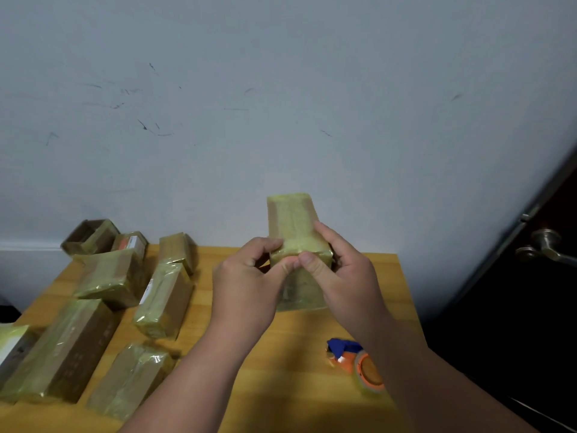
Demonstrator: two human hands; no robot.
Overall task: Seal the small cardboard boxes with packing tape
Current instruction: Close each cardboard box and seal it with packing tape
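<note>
A wooden surface point(299, 339) of yellowish-orange grain stands pushed against a pale grey-blue wall point(281, 104). The wall is scuffed with dark marks, mostly across its left and middle part. A white baseboard strip point(28, 245) runs along the wall beyond the surface's far left corner. Past the surface's right edge stands a dark door point(515, 307) with a metal lever handle point(546, 246).

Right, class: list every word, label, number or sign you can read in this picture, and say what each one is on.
No text is legible.
Label with a red patch on the small back box: too blurred.
White label with a red mark on the middle taped box: too blurred.
White label on the box at the left edge: too blurred.
Dark marks on the long box: unreadable.
</note>
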